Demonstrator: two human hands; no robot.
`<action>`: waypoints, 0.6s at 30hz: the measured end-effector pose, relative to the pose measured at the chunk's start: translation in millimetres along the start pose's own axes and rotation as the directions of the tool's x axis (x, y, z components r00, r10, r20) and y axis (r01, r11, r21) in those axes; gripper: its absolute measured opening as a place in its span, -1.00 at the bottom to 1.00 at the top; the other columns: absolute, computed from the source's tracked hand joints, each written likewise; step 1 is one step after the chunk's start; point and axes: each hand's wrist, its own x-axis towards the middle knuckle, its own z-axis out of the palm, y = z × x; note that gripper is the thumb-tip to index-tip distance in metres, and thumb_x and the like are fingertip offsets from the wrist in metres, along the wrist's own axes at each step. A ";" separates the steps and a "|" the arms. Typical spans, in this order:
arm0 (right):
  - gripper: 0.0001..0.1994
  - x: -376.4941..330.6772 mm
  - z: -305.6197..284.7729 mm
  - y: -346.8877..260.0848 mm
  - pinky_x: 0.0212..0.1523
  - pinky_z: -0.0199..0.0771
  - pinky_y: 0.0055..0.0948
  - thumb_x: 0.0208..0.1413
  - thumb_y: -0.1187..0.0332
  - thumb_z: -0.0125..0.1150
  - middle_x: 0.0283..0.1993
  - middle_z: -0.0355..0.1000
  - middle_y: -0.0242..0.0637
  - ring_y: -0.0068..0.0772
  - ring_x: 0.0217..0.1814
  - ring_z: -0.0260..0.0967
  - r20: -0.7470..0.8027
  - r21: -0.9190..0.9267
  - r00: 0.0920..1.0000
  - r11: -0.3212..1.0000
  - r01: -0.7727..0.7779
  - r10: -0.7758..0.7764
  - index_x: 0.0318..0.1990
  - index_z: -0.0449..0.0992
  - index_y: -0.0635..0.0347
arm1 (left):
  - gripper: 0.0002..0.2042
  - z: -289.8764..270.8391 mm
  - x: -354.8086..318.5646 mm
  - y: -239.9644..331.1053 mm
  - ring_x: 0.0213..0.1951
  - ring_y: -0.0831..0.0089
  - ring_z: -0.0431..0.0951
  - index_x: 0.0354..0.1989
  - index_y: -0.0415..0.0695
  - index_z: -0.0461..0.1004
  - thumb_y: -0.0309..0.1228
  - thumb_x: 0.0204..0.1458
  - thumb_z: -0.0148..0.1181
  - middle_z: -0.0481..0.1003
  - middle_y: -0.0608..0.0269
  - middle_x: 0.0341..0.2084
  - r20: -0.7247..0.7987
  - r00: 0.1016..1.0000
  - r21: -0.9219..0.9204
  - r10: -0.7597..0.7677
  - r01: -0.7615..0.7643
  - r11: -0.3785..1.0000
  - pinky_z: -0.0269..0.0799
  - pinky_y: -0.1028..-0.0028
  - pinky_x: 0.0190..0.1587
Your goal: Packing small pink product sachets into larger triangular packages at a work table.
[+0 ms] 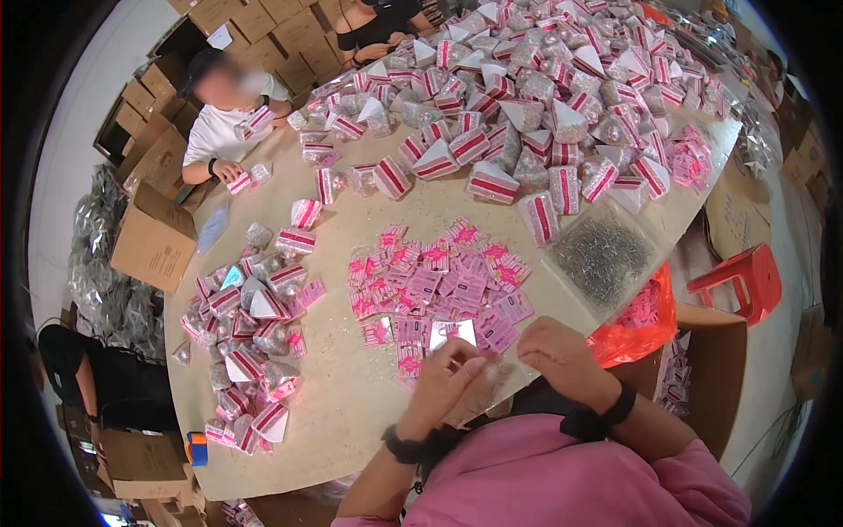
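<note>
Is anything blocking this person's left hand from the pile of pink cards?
Nothing visible is: the left hand is at the near edge of the pink cards. Some clear plastic shows on the side toward the right hand, off that path.

A transparent plastic bag (pixel 486 389), thin and slack, is held at the fingertips of the left hand (pixel 450 376); its contents cannot be made out. Just beyond that grip, pink cards (pixel 428 279) are spread in a loose, overlapping heap, a pale card (pixel 451 333) being laid nearest the fingers
</note>
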 end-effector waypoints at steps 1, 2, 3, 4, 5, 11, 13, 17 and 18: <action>-0.95 -3.2 -2.9 1.2 -0.37 0.40 -0.48 -0.02 0.58 0.14 -0.38 0.38 -0.26 -0.37 -0.38 0.39 0.009 0.107 0.989 0.984 -0.144 0.144 -0.38 0.48 0.27 | -0.65 -11.2 5.8 -7.7 -0.25 0.24 0.39 -0.18 -0.19 0.38 -0.26 -0.07 0.27 0.41 0.18 -0.34 -0.025 0.982 0.429 0.186 -0.158 0.889 0.28 0.33 -0.17; -0.94 -5.8 -5.6 2.4 -0.39 0.40 -0.52 -0.01 0.60 0.12 -0.38 0.37 -0.28 -0.43 -0.40 0.38 0.038 0.214 0.960 0.936 -0.280 0.279 -0.38 0.48 0.28 | -0.58 -17.0 8.6 -12.7 -0.15 0.16 0.40 -0.12 -0.19 0.37 -0.26 -0.12 0.31 0.43 0.14 -0.25 0.027 0.932 0.775 0.362 -0.249 0.581 0.28 0.26 -0.07; -0.94 -7.4 -7.0 2.8 -0.41 0.39 -0.56 0.00 0.61 0.11 -0.38 0.36 -0.30 -0.49 -0.42 0.38 0.081 0.313 0.911 0.858 -0.407 0.403 -0.38 0.48 0.29 | -0.37 -15.8 7.2 -14.5 0.06 0.07 0.27 0.03 -0.15 0.31 -0.29 -0.30 0.39 0.35 0.07 -0.03 0.036 0.922 0.830 0.385 -0.242 0.502 0.18 0.16 0.07; -0.94 -7.9 -6.2 2.0 -0.42 0.39 -0.58 0.01 0.60 0.09 -0.38 0.36 -0.32 -0.53 -0.43 0.37 0.089 0.338 0.904 0.841 -0.423 0.419 -0.37 0.48 0.29 | -0.35 -13.7 9.2 -15.6 0.08 0.07 0.26 0.04 -0.14 0.30 -0.31 -0.32 0.40 0.34 0.07 -0.01 0.044 0.934 0.852 0.355 -0.221 0.475 0.18 0.16 0.08; -0.94 -8.3 -4.3 0.6 -0.43 0.38 -0.61 0.03 0.60 0.08 -0.38 0.35 -0.34 -0.58 -0.44 0.36 0.095 0.362 0.895 0.822 -0.439 0.436 -0.36 0.48 0.30 | -0.33 -11.1 13.1 -17.0 0.11 0.08 0.24 0.06 -0.14 0.29 -0.32 -0.33 0.41 0.33 0.08 0.00 0.053 0.944 0.871 0.325 -0.203 0.447 0.17 0.16 0.10; -0.92 -16.5 1.2 4.9 -0.43 0.37 -0.60 0.10 0.54 0.05 -0.39 0.35 -0.38 -0.62 -0.45 0.33 0.139 0.432 0.835 0.726 -0.535 0.532 -0.28 0.47 0.30 | -0.34 -19.1 27.2 -25.9 0.05 0.07 0.29 0.06 -0.14 0.30 -0.37 -0.34 0.40 0.37 0.06 -0.07 0.077 0.967 0.803 0.244 -0.205 0.559 0.15 0.14 0.12; -0.92 -19.5 0.2 8.1 -0.44 0.36 -0.60 0.10 0.53 0.05 -0.40 0.35 -0.40 -0.63 -0.46 0.32 0.150 0.481 0.812 0.676 -0.558 0.564 -0.28 0.46 0.29 | -0.35 -23.1 26.9 -22.2 0.03 0.08 0.32 0.06 -0.15 0.30 -0.38 -0.32 0.38 0.39 0.05 -0.09 0.039 0.960 0.776 0.278 -0.205 0.597 0.18 0.16 0.10; -0.93 -15.3 0.9 7.0 -0.46 0.34 -0.62 0.10 0.52 0.04 -0.45 0.34 -0.41 -0.67 -0.47 0.30 0.124 0.534 0.809 0.649 -0.542 0.574 -0.30 0.46 0.29 | -0.38 -32.8 14.7 -12.5 0.00 0.14 0.35 0.09 -0.18 0.28 -0.38 -0.22 0.34 0.40 0.07 -0.06 -0.159 0.920 0.600 0.358 -0.198 0.775 0.24 0.20 0.06; -0.93 -12.5 2.3 5.6 -0.46 0.33 -0.62 0.11 0.52 0.04 -0.46 0.33 -0.42 -0.67 -0.47 0.30 0.105 0.538 0.818 0.660 -0.524 0.565 -0.31 0.46 0.29 | -0.40 -36.4 8.3 -12.0 -0.01 0.16 0.35 0.10 -0.19 0.27 -0.38 -0.18 0.33 0.39 0.08 -0.04 -0.228 0.908 0.504 0.351 -0.198 0.840 0.25 0.20 0.05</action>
